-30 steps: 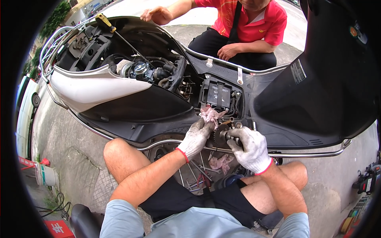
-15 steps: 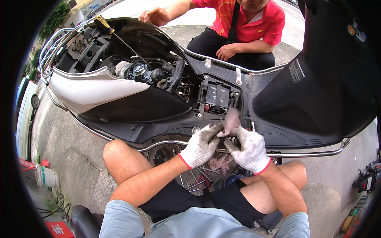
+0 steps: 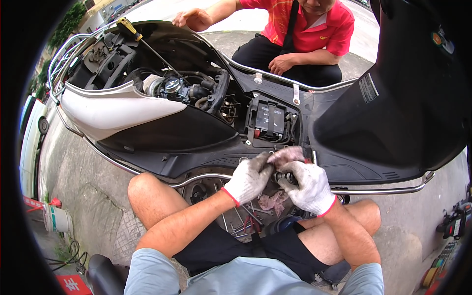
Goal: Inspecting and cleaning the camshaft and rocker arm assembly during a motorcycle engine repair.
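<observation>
In white work gloves, my left hand [image 3: 246,178] pinches a pinkish, dirty rag [image 3: 287,155], whose loose end spreads to the right above both hands. Close beside it, my right hand [image 3: 311,186] is closed round a small dark, roundish metal part [image 3: 284,176]; its exact kind does not show. Both hands are over the near edge of the opened scooter's footboard [image 3: 216,164]. Just beyond them, a black battery [image 3: 269,119] sits in its open compartment. A second crumpled pink rag [image 3: 273,202] lies below my hands among the tools.
Wrenches and red-handled pliers [image 3: 252,224] lie on the ground between my legs. A long yellow-handled screwdriver [image 3: 129,29] leans into the exposed engine bay [image 3: 172,86]. Across the scooter crouches a person in a red shirt [image 3: 314,34], one hand by the body panel. A chrome rail [image 3: 383,191] borders the footboard.
The rag has swung down and spread out to the right from its raised, blurred position. More of the dark metal part shows between my hands.
</observation>
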Tool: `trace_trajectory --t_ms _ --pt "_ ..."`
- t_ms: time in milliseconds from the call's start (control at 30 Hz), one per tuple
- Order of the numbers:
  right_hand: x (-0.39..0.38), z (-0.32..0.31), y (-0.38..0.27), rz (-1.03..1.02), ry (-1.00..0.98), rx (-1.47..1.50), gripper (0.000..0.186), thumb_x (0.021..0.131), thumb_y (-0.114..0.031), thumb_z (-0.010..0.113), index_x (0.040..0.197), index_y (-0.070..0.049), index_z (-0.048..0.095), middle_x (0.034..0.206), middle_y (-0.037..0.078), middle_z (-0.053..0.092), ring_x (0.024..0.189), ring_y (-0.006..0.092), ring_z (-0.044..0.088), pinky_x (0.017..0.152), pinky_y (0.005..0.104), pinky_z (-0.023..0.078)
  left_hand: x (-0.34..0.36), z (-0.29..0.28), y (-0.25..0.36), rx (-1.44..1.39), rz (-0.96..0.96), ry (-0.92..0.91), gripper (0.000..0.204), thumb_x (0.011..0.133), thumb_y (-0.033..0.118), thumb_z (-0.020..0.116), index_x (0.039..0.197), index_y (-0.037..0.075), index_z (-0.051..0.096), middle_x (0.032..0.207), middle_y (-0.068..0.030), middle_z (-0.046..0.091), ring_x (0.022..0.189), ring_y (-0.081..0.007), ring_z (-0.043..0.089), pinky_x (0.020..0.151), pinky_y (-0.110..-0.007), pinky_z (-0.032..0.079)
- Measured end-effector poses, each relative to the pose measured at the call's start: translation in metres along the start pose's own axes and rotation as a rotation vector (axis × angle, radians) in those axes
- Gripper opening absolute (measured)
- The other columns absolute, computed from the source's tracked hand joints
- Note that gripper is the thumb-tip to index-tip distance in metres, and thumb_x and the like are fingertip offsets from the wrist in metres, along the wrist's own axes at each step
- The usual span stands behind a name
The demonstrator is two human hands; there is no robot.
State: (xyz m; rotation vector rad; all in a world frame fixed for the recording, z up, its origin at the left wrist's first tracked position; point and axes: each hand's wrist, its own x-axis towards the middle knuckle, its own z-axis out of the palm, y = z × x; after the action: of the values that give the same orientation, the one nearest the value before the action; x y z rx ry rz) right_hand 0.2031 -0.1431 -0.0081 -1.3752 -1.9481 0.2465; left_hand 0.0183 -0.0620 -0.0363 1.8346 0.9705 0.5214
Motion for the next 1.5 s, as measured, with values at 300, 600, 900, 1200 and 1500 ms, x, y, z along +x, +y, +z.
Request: trace_trajectory --t_ms 300,600,900,1200,1500 --pt "0.008 -0.016 0.004 0.028 0.102 -0.037 0.026 0.074 -0.001 0.075 0.098 -0.005 0.066 0.088 0.012 0.070 0.080 0.0346 0.067 0.072 0.0407 0.053 0.011 0.002 -0.040 -0.321 -0.108 0.037 0.040 0.102 0.029 0.048 0.123 -0.003 0.061 0.116 -0.0237 0.065 0.109 -0.0296 0.063 0.095 -0.040 0.047" --pt "0.008 -0.016 0.003 0.005 0.104 -0.064 0.030 0.071 0.001 0.074 0.099 -0.008 0.065 0.088 0.010 0.066 0.079 0.0333 0.065 0.071 0.0411 0.052 0.011 0.003 -0.043 -0.628 -0.228 -0.045 0.046 0.105 0.035 0.040 0.126 -0.002 0.059 0.119 -0.0242 0.064 0.108 -0.0382 0.060 0.096 -0.043 0.045" --pt "0.007 -0.013 0.005 0.004 0.081 -0.116 0.028 0.077 -0.007 0.076 0.102 -0.016 0.070 0.092 0.005 0.064 0.082 0.0293 0.062 0.075 0.0398 0.049 0.006 -0.002 -0.028 -0.428 -0.156 0.207 0.038 0.100 0.026 0.052 0.119 -0.005 0.061 0.102 -0.0088 0.064 0.092 -0.0147 0.055 0.086 -0.033 0.046" --pt "0.004 -0.004 0.008 0.063 0.032 -0.049 0.033 0.077 -0.006 0.073 0.108 -0.012 0.067 0.094 0.009 0.065 0.083 0.0317 0.063 0.076 0.0427 0.051 0.001 0.000 -0.017 -0.657 -0.250 -0.157 0.044 0.104 0.027 0.051 0.138 -0.002 0.049 0.128 -0.0144 0.059 0.109 -0.0215 0.066 0.092 -0.033 0.055" --pt "0.008 -0.011 0.005 0.402 -0.036 0.148 0.035 0.080 -0.006 0.073 0.114 -0.007 0.063 0.108 0.015 0.069 0.102 0.0350 0.067 0.090 0.0416 0.053 0.005 -0.001 -0.015 -0.951 -0.279 -0.256 0.055 0.098 0.019 0.066 0.144 0.002 0.041 0.128 -0.0084 0.060 0.112 -0.0161 0.064 0.096 -0.032 0.053"
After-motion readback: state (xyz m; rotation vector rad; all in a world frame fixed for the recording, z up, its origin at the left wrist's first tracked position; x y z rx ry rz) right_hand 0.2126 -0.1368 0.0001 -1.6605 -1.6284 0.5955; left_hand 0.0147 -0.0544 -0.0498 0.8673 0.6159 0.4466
